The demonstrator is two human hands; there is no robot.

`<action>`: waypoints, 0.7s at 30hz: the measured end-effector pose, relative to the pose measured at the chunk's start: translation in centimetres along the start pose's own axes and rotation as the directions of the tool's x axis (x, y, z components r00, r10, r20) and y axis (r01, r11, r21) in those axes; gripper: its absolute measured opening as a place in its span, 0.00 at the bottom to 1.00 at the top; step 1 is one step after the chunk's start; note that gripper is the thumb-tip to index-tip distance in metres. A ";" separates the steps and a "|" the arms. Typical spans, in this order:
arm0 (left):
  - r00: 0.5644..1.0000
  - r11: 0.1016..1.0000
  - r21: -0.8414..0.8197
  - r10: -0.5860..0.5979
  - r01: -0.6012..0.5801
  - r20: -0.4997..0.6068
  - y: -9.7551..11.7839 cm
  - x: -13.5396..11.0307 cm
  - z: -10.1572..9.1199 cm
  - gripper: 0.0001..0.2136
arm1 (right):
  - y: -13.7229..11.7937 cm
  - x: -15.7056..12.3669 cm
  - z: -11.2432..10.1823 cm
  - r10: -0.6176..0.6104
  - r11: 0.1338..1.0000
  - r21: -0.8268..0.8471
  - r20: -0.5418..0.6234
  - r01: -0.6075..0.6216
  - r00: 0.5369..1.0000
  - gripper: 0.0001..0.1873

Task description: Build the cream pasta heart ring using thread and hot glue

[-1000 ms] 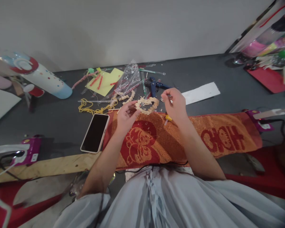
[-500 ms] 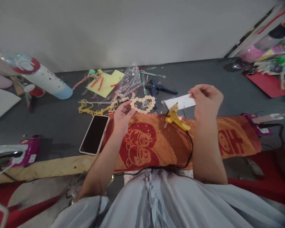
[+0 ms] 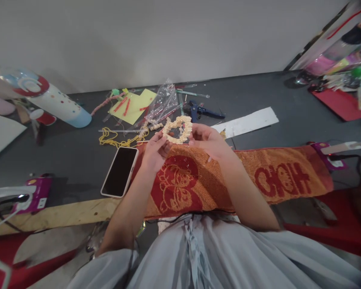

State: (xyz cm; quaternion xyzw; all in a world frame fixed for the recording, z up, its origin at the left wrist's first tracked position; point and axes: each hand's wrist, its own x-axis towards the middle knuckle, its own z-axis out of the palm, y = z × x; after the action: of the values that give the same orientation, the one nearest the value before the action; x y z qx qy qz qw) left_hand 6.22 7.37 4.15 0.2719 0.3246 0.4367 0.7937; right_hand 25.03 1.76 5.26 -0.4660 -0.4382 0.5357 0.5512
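A small cream heart-shaped wreath [image 3: 177, 129] made of tiny pale pieces is held up between both hands above the orange and red towel [image 3: 258, 176]. My left hand [image 3: 155, 150] pinches its left side. My right hand [image 3: 209, 141] grips its right side with curled fingers. The yellow glue gun is hidden behind my right hand; only its black cord [image 3: 195, 213] shows at the towel's near edge.
A phone [image 3: 120, 170] lies face up left of the towel. Beyond the wreath lie yellow cord [image 3: 116, 138], a clear plastic bag [image 3: 164, 102], yellow paper [image 3: 132, 105], a blue tool [image 3: 200, 110] and a white strip [image 3: 249, 120]. A dotted tube [image 3: 52, 102] lies far left; power strips sit at both sides.
My right hand, raised out to the right half a second ago, has come back left and taken hold of the wreath's right side. The wreath is lifted slightly; the glue gun is now covered.
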 end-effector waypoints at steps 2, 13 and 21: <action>1.000 1.000 -0.014 -0.022 0.022 0.009 0.0 0.0 0.0 0.15 | -0.1 0.0 0.3 0.018 0.998 -0.059 0.031 -0.016 0.999 0.22; 0.998 0.999 -0.038 -0.040 0.038 -0.042 -0.1 0.1 0.2 0.07 | -1.2 -0.2 1.4 -0.051 0.965 -0.263 -0.152 0.009 0.987 0.12; 0.996 0.999 -0.036 0.014 -0.018 -0.091 -0.3 0.4 0.0 0.07 | -0.7 -0.6 1.2 -0.004 0.940 -0.340 -0.133 -0.041 0.991 0.10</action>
State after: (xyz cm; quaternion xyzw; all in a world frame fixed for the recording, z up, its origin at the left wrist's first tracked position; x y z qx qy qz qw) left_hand 6.53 7.61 3.76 0.2399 0.3500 0.4608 0.7795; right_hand 23.99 1.18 6.21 -0.5929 -0.4829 0.4248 0.4845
